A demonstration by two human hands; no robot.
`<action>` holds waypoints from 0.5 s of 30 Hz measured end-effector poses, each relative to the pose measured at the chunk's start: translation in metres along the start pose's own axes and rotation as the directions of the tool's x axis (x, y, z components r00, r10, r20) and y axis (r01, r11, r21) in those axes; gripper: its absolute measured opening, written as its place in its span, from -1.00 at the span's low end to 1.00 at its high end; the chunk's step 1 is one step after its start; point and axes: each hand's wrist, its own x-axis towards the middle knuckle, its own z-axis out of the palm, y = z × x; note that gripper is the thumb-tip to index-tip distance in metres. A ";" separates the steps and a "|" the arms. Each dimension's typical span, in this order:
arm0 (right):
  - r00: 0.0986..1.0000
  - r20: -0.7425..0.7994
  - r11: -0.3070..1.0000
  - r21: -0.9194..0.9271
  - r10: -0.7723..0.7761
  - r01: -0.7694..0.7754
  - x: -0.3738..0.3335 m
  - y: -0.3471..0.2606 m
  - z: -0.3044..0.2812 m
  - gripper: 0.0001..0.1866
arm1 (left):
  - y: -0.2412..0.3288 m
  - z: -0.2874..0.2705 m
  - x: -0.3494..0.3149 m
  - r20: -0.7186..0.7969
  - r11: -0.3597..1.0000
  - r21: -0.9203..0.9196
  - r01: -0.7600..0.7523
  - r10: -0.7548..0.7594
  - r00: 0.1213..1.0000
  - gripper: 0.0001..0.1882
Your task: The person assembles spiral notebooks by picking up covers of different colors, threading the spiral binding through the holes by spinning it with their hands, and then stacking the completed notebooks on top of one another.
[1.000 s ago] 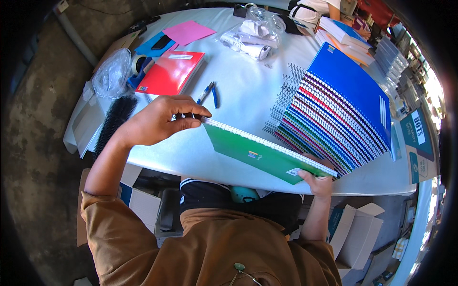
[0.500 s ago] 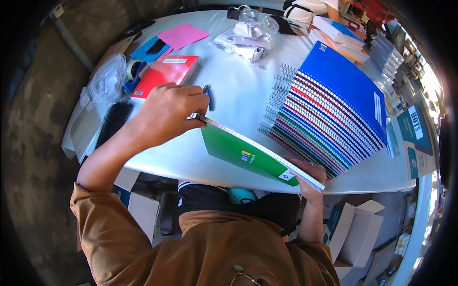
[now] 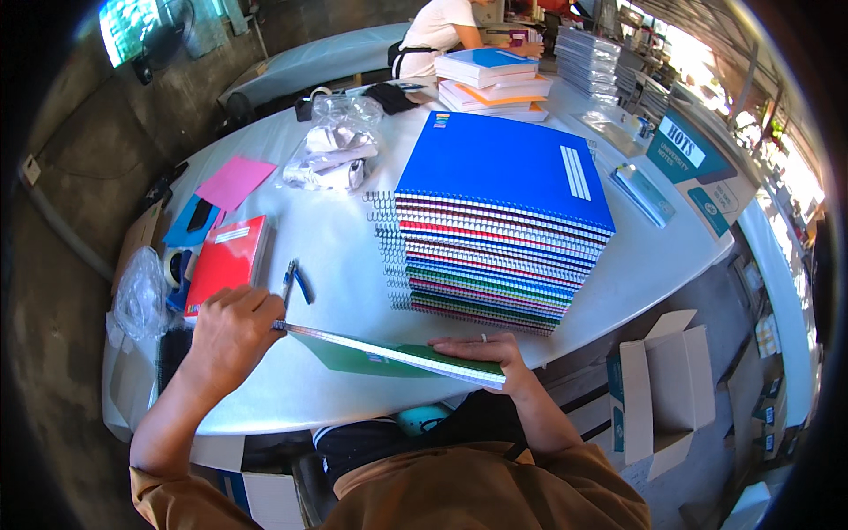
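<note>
background fan (image 3: pixel 165 37) now in view, green notebook (image 3: pixel 340 356) still in the grip of left hand (image 3: pixel 234 334) and right hand (image 3: pixel 495 352)

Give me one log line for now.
left hand: at left end of green notebook; right hand: holds right end; pliers: on table; notebook stack: on table

A pink sheet (image 3: pixel 237 183) lies at ten o'clock. An open carton (image 3: pixel 636 397) sits at four, a person (image 3: pixel 439 26) at twelve.
</note>
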 end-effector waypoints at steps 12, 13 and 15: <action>0.999 -0.020 0.998 -0.055 -0.028 0.027 -0.002 0.002 0.002 -0.60 | -0.003 0.014 -0.001 -0.173 0.995 0.036 -0.089 0.094 0.980 -0.69; 1.000 -0.017 0.998 -0.053 -0.021 0.020 -0.002 0.001 0.002 -0.60 | -0.009 0.017 -0.004 -0.046 0.988 -0.001 -0.153 0.153 0.987 -0.64; 0.998 0.006 0.997 -0.039 -0.062 0.062 0.002 -0.003 0.007 -0.62 | -0.010 0.032 -0.011 -0.212 0.990 0.130 -0.057 0.084 0.974 -0.54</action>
